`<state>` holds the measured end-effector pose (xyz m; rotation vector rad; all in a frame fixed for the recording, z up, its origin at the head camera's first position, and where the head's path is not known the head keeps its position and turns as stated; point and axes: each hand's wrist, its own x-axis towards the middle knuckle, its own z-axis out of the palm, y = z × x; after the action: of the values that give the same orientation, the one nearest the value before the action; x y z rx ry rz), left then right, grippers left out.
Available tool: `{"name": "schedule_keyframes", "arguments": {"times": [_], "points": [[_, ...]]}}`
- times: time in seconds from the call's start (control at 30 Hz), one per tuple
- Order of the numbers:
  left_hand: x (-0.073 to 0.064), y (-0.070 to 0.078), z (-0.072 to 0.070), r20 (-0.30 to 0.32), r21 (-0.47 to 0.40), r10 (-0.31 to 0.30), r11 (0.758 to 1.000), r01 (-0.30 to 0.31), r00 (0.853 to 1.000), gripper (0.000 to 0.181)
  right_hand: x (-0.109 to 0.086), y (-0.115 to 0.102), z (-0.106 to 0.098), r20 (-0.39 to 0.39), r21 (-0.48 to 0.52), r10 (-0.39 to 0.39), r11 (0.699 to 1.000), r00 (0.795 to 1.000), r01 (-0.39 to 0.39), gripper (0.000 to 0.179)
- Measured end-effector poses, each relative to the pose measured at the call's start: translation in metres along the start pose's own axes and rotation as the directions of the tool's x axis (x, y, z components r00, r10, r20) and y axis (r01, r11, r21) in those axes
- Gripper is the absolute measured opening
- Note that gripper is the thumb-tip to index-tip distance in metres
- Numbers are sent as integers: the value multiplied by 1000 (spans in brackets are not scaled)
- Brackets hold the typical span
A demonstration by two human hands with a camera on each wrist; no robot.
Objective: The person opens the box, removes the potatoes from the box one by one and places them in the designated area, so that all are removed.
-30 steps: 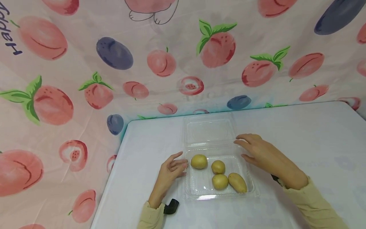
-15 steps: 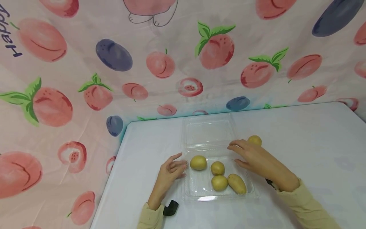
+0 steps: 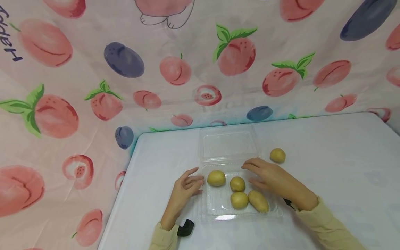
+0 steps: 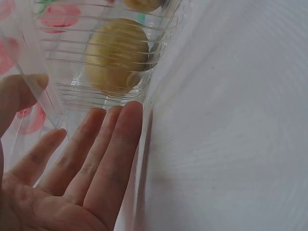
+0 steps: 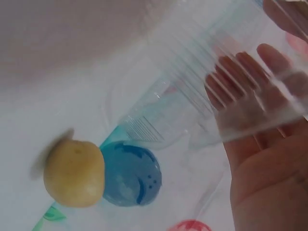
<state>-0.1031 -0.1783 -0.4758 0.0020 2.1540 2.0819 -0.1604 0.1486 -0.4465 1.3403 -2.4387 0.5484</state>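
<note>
A clear plastic clamshell box [image 3: 218, 205] lies unfolded on the table, holding several yellow potatoes [image 3: 239, 200]. My left hand [image 3: 180, 192] is at the box's left side, fingers extended and at the wall; in the left wrist view a potato [image 4: 118, 55] shows through the ribbed plastic just beyond the fingertips. My right hand [image 3: 276, 180] hovers over the box's right side with relaxed fingers and no potato visible in it. The right wrist view shows its palm [image 5: 269, 178] partly through clear plastic. One loose potato [image 3: 277, 155] lies on the table behind the right hand.
The box's clear lid [image 3: 229, 144] lies flat behind the base, close to the fruit-printed cloth [image 3: 143, 34] at the back. White covering spreads over the table [image 3: 343, 156]. A black wrist mount [image 3: 186, 228] sits beside the left sleeve.
My right hand has moved left and slightly toward me, over the box, uncovering the loose potato behind it. My left hand and the potatoes in the box have stayed put.
</note>
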Motion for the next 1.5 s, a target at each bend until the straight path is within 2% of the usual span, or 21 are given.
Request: {"name": "schedule_keyframes", "arguments": {"times": [0.3, 0.6, 1.0, 1.27, 1.5], "points": [[-1, -2, -2, -3, 5, 2, 1000, -2, 1000, 56, 4, -6, 10, 51, 72, 23, 997, 998, -27, 36], [0, -1, 0, 1, 8, 1, 1000, -1, 1000, 56, 12, -13, 16, 159, 179, 57, 980, 986, -86, 29], [1, -1, 0, 3, 4, 8, 1000, -8, 1000, 56, 15, -17, 22, 213, 167, 67, 980, 975, -104, 34], [-1, 0, -1, -5, 9, 2, 1000, -2, 1000, 57, 18, -15, 24, 237, 217, -2, 975, 972, -50, 34], [0, -1, 0, 2, 12, 8, 1000, -8, 1000, 58, 16, -13, 24, 219, 188, -31, 982, 975, -11, 33]]}}
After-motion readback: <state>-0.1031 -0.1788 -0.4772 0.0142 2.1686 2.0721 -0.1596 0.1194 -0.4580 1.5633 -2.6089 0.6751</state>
